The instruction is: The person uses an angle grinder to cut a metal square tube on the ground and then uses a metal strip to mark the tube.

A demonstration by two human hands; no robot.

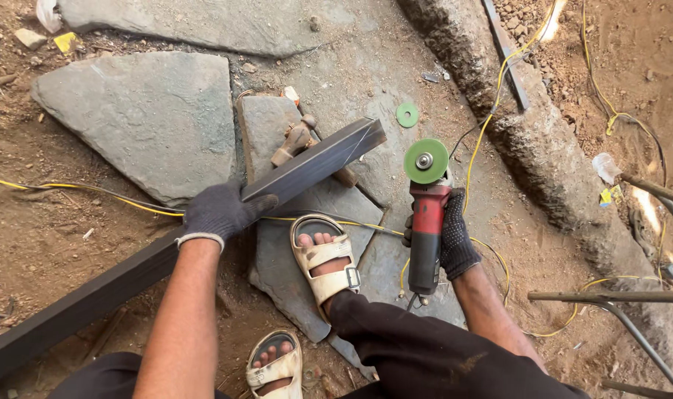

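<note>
My left hand (220, 211), in a dark knit glove, grips a long dark square steel tube (318, 159) that runs from the lower left up to the middle, its end resting over flat stones. A red and black angle grinder (427, 222) with a green disc (426, 160) is held upright in my gloved right hand (455, 236), to the right of the tube's end. My sandalled foot (323, 260) stands on a stone between the two hands.
Flat grey stone slabs (148, 118) lie on the dirt. A spare green disc (407, 114) and a hammer (296, 140) sit near the tube's end. Yellow cable (492, 111) trails across the ground. Metal rods (617, 297) lie at the right, beside a rough concrete ridge (528, 140).
</note>
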